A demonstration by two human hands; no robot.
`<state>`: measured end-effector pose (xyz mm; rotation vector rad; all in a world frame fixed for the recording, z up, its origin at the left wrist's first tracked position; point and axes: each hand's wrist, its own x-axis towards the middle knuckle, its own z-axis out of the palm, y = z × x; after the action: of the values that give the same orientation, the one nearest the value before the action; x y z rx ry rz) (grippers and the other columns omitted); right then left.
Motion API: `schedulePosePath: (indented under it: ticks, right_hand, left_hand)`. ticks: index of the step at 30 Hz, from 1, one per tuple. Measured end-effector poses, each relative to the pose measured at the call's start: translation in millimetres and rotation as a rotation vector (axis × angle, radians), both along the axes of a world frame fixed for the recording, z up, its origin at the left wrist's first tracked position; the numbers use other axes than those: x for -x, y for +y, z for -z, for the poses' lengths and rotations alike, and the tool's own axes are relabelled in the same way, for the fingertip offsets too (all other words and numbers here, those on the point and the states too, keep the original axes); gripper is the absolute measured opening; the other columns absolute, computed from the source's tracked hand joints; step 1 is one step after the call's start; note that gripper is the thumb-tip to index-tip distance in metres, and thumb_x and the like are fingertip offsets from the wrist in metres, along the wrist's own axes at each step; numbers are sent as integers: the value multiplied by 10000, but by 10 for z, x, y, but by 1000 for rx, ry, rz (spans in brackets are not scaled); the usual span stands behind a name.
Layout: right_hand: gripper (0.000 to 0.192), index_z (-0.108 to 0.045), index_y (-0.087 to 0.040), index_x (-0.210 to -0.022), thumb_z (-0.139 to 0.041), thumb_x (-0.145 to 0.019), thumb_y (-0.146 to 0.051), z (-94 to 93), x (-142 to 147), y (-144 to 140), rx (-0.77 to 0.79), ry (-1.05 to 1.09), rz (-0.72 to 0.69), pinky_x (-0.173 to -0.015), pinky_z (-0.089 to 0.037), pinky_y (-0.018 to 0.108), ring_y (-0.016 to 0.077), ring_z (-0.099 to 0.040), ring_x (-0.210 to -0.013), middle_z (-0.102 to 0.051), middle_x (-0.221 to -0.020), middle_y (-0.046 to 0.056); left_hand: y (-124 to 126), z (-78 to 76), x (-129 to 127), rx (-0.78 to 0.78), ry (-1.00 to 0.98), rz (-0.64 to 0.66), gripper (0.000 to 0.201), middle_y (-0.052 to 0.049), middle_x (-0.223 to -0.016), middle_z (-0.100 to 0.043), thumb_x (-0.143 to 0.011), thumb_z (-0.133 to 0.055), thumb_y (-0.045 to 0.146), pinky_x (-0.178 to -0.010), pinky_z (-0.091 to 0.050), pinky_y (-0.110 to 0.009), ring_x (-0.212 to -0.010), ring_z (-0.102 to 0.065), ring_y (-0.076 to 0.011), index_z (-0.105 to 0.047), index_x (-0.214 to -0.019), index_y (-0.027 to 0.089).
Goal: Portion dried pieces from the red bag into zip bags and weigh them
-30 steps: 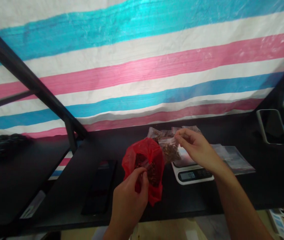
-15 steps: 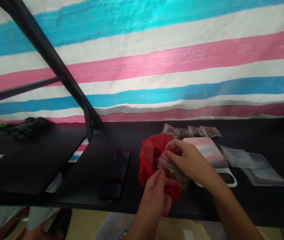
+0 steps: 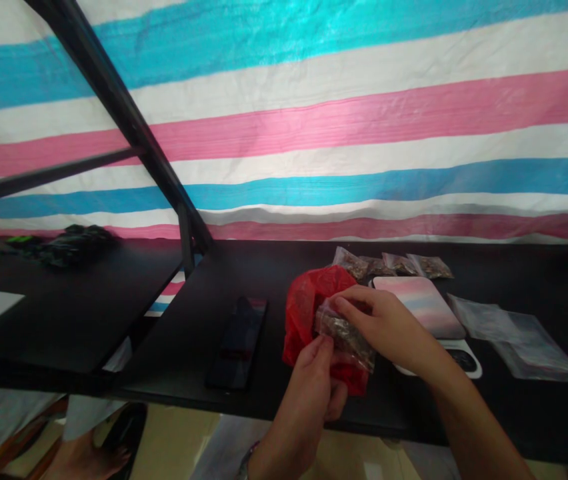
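A red plastic bag [image 3: 307, 307] with dark brown bits inside sits at the front of the black table [image 3: 244, 280]. Just in front of it is a small clear pouch [image 3: 345, 335] of the same brown bits, held between both hands. My right hand [image 3: 389, 327] grips its top edge from the right. My left hand [image 3: 314, 393] pinches its lower left corner from below. Behind, several filled small pouches [image 3: 394, 265] lie in a row.
A white digital scale [image 3: 424, 310] stands right of the red bag. Empty clear bags [image 3: 514, 333] lie further right. A dark phone [image 3: 238, 340] lies left of the bag. A black frame post [image 3: 187, 247] and a second black table [image 3: 39, 313] are at left. A bare foot [image 3: 89, 460] shows below.
My right hand brought the small pouch from above the scale down to the red bag, and my left hand left the red bag and took hold of the pouch. The view shifted.
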<state>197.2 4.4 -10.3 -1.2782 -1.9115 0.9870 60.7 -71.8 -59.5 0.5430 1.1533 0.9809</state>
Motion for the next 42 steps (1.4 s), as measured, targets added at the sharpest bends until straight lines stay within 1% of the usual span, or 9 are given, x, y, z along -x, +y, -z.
schedulePosePath:
  ticks: [4, 8, 10, 15, 19, 25, 30, 35, 42]
  right_hand:
    - [211, -819, -244, -996, -639, -950, -344, 15, -95, 26, 19, 71, 11, -880, -545, 354, 235, -757, -955, -837, -1027, 43]
    - [193, -781, -228, -1012, -693, -893, -352, -12, -189, 47, 55, 168, 16, -834, -573, 338, 222, -763, -895, -830, -973, 46]
    - [216, -769, -219, -1021, -707, -871, -362, -50, -231, 46, 100, 208, 11, -797, -583, 325, 215, -766, -873, -829, -965, 50]
    - [222, -782, -214, -925, -754, -857, -424, -226, -402, -7, 148, 251, -44, -739, -576, 299, 196, -744, -802, -810, -889, 35]
    - [312, -793, -210, -889, -832, -794, -505, -286, -708, 2, 65, 327, 150, -768, -573, 300, 207, -731, -826, -803, -887, 53]
    - [338, -793, -202, -849, -824, -698, -503, 5, -1242, 212, 20, 185, 517, -746, -553, 339, 243, -725, -782, -814, -852, 83]
    - [247, -795, -211, -842, -687, -760, -417, 207, -1409, 336, -86, -154, 610, -774, -543, 377, 260, -716, -754, -792, -814, 73]
    - [341, -815, -201, -1006, -641, -826, -432, 237, -1509, 352, -190, -199, 683, -798, -540, 393, 275, -711, -805, -803, -933, 104]
    - [334, -823, -199, -1025, -599, -864, -388, 208, -1614, 312, -188, -168, 779, -720, -503, 380, 279, -710, -795, -815, -941, 116]
  left_hand:
    - [26, 11, -32, -24, 192, -41, 524, -7, -818, -751, -966, -593, 634, -373, -297, -218, -320, -373, -53, -642, -1263, 205]
    - [6, -72, -33, -383, 509, -53, 375, -85, -1029, -812, -1073, -472, 451, -758, -600, -301, -785, -747, -178, -737, -1184, 209]
    - [-17, -116, -18, -483, 688, -38, 373, -90, -1109, -822, -1096, -429, 408, -884, -606, -356, -973, -780, -227, -754, -1142, 229]
    - [-37, -148, -9, -758, 1042, -154, 302, -50, -1098, -838, -1106, -443, 293, -785, -632, -324, -958, -817, -220, -738, -1159, 260]
    - [-17, -196, -28, -1061, 1168, -304, 238, -55, -1131, -813, -1068, -511, 162, -858, -638, -258, -1033, -805, -174, -683, -1217, 231]
    - [-55, -215, -21, -1437, 1181, 249, 328, -50, -1165, -802, -996, -543, 122, -667, -644, -254, -817, -808, -161, -658, -1276, 249]
    - [-132, -108, 61, -1362, 1416, 214, 322, -91, -1225, -815, -991, -517, 141, -565, -621, -269, -691, -803, -173, -694, -1245, 229]
    - [-174, -1, 171, -1226, 1620, 49, 278, -85, -1134, -834, -1028, -492, 175, -479, -578, -255, -576, -774, -162, -725, -1176, 202]
    - [-210, 108, 162, -1134, 1695, 199, 254, -94, -1168, -817, -1011, -582, 270, -562, -644, -286, -740, -824, -224, -745, -1199, 220]
